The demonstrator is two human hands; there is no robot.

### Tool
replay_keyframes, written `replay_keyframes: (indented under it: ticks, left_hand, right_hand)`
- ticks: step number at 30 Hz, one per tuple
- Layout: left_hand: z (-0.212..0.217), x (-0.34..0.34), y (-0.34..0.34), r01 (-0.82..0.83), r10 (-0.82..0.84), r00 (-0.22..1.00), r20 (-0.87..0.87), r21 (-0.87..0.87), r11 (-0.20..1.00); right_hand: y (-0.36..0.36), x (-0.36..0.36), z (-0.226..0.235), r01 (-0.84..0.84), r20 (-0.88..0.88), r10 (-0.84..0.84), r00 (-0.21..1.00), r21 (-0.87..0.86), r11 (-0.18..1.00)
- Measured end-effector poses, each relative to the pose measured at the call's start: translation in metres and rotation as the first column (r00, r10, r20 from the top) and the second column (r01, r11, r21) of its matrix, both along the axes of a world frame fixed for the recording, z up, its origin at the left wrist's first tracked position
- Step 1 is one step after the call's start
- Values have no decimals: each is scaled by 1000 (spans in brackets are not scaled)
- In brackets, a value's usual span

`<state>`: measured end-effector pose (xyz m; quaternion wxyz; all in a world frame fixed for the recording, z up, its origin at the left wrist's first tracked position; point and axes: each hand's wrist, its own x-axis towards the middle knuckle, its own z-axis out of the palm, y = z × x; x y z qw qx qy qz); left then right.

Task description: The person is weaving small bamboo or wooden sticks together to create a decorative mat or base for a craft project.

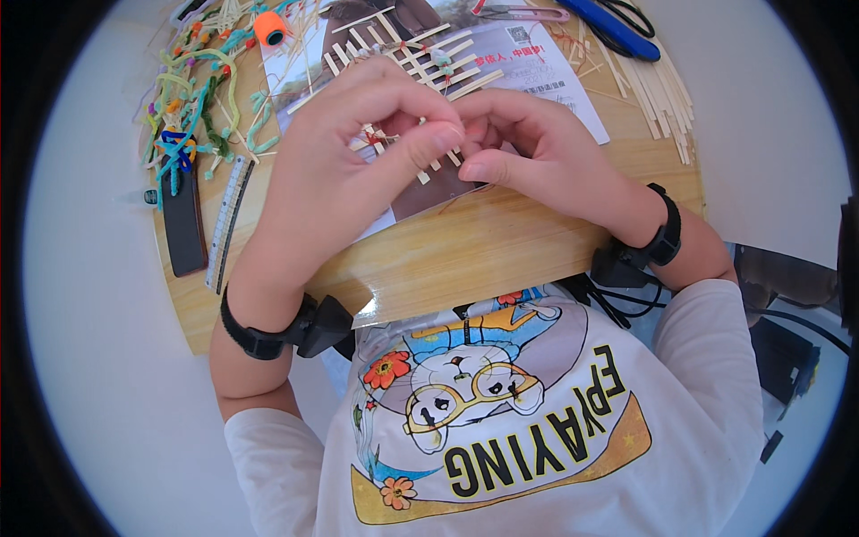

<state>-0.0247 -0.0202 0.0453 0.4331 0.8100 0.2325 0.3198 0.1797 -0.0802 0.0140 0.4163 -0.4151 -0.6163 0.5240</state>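
My left hand [358, 134] and my right hand [537, 148] meet over the work with thumbs and forefingers pinched close together. What sits between the fingertips is too small and too covered to make out. Right beneath them lies a lattice of thin wooden sticks [458, 84], crossed and tied in places with red thread. A small pale blue-green tuft [441, 59] clings to one crossing. Part of the lattice is hidden by my left hand. It rests on a printed sheet [568, 103] with a dark picture.
Tangled coloured pipe cleaners [192, 85] heap at the left, beside an orange thread spool [271, 29]. A clear ruler [230, 224] and a dark flat strip [184, 224] lie below. Loose wooden sticks [651, 89], a blue-handled tool [617, 29] and pink snips [523, 13] lie far right.
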Motion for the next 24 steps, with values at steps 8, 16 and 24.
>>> replay_keyframes:
  ticks: [8, 16, 24]
  left_hand:
    - [1, -2, 2, 0, -1, 1000, -8, -110, 994]
    - [3, -30, 31, 42, 158, 903, -400, 448, 893]
    - [-8, -19, 28, 201, 41, 862, -506, 415, 887]
  right_hand:
    - [-1, -1, 15, -64, -170, 29, 985, -203, 977]
    - [13, 20, 9, 165, -159, -165, 973, -13, 986]
    - [12, 18, 6, 117, -147, -126, 981, -70, 991]
